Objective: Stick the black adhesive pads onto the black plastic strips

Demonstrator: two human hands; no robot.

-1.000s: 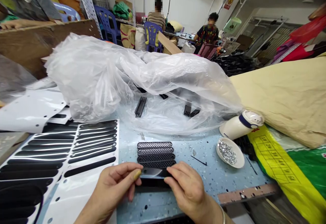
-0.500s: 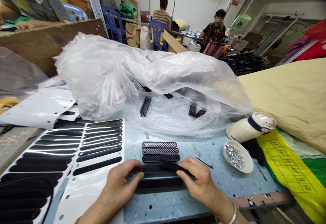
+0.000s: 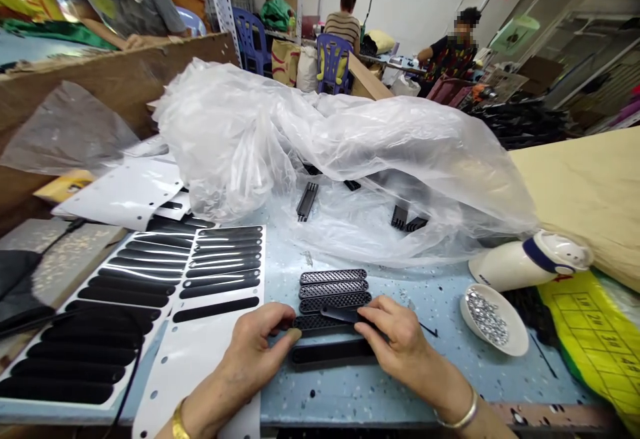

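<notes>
My left hand (image 3: pixel 257 338) pinches the left end of a black lattice-patterned bar (image 3: pixel 310 323) lying on the blue table. Between the thumb and fingers of my right hand (image 3: pixel 400 334) is a thin black strip (image 3: pixel 338 314) with a rounded end, slanting just over that bar. I cannot tell whether strip and bar touch. Several more lattice-topped bars (image 3: pixel 333 290) lie in a row beyond. Nearer to me rests a smooth-topped black bar (image 3: pixel 333 354), its right end hidden by my right hand.
White sheets of black adhesive strips (image 3: pixel 216 310) cover the left side. A clear plastic bag (image 3: pixel 340 139) with black parts spreads across the back. On the right are a bowl of small silvery pieces (image 3: pixel 521 346), a white bottle (image 3: pixel 500 267) and a thin black rod (image 3: pixel 429 330). Other people sit farther off.
The camera view has swung left, so everything appears farther right. Both hands keep their grips, and the strip's free end still hovers around the lattice bar.
</notes>
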